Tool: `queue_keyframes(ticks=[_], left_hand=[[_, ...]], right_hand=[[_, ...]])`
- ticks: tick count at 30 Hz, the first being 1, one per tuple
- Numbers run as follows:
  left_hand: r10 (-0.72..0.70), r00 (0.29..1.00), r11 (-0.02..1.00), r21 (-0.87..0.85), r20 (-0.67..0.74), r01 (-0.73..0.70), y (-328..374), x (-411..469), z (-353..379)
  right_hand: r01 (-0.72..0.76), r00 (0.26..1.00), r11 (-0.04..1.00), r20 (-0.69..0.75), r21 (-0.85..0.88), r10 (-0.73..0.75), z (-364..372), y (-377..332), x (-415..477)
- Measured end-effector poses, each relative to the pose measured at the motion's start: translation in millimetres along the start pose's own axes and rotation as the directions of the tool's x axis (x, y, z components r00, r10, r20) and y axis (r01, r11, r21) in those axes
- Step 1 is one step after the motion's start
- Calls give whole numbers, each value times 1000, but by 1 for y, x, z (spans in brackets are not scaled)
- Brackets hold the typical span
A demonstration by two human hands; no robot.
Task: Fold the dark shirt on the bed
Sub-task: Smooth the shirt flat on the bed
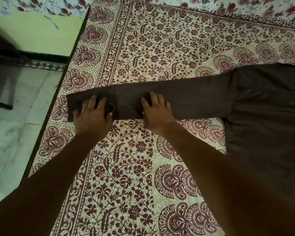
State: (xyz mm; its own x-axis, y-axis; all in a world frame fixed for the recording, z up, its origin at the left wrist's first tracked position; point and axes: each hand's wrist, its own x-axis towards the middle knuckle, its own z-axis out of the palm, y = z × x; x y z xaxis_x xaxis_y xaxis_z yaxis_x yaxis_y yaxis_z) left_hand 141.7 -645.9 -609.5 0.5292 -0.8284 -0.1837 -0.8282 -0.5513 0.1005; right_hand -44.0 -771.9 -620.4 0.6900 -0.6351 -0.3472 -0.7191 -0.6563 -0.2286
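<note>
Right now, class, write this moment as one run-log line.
sleeve: stretched flat | left hand: pressing its end | right hand: pressing its middle | dark shirt: body spread on bedspread

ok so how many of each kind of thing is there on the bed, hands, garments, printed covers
dark shirt: 1
hands: 2, left hand and right hand, both resting on the shirt
printed covers: 2, maroon-print cover and red-flower sheet
total: 5
</note>
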Motion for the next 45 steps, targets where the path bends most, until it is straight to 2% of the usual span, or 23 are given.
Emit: queue_keyframes(ticks=[2,3,4,6,8,9,10,12,14,16,18,20,23,25,28,30,33,36,40,42,45], left_hand=[[-34,999,998,-44,-3,34,8,0,1],[-59,998,996,-68,0,59,11,-1,2],[-81,997,993,-91,-2,81,15,-2,2],[-82,996,986,-148,-44,75,20,-5,3],[56,996,983,-171,-71,-68,27,-9,5],[139,989,976,-163,-54,-146,29,-11,8],[193,981,969,-152,-11,-193,31,-12,11],[166,982,978,-141,89,-153,34,-12,15],[80,989,990,-124,125,-64,43,-11,15],[34,989,987,-158,141,-11,63,-11,10],[71,990,977,-210,118,-45,87,-13,6],[206,976,962,-196,67,-190,117,-18,4],[447,893,872,-251,60,-420,164,-23,5],[565,822,780,-374,78,-501,202,-27,9],[643,762,704,-452,76,-548,257,-34,20],[674,736,674,-458,62,-579,298,-36,26],[709,704,658,-398,43,-639,354,-30,33],[719,693,667,-330,51,-668,404,-11,37],[682,708,731,-194,184,-654,447,26,45],[569,778,818,-88,265,-568,455,47,49],[349,903,937,-124,251,-327,463,70,54]], right_hand=[[128,992,992,-4,-6,-128,-5,-8,7],[159,987,987,-32,16,-158,-7,-7,7],[132,988,990,-86,46,-128,-8,-3,6],[-98,971,990,-210,102,118,-6,10,2],[-363,885,915,-243,174,397,-2,25,-6],[-397,875,902,-229,167,427,0,30,-8],[-360,902,925,-207,123,379,2,35,-11],[-134,981,991,-139,-6,132,2,44,-15],[96,994,992,-49,-83,-100,-4,52,-21],[171,983,984,-65,-57,-174,-11,66,-35],[70,973,996,-226,63,-54,-13,86,-58],[-118,918,976,-354,182,177,-14,121,-83],[-373,811,884,-364,282,458,-15,181,-120],[-476,755,830,-349,289,555,-14,220,-145],[-539,739,809,-328,236,588,-10,272,-176],[-552,755,810,-293,201,587,-6,302,-188],[-515,814,842,-218,158,539,11,325,-196],[-471,828,873,-277,127,488,33,330,-204],[-468,795,872,-361,145,487,43,335,-201],[-454,795,877,-375,155,478,45,336,-199],[-440,801,881,-369,172,472,47,339,-198]])
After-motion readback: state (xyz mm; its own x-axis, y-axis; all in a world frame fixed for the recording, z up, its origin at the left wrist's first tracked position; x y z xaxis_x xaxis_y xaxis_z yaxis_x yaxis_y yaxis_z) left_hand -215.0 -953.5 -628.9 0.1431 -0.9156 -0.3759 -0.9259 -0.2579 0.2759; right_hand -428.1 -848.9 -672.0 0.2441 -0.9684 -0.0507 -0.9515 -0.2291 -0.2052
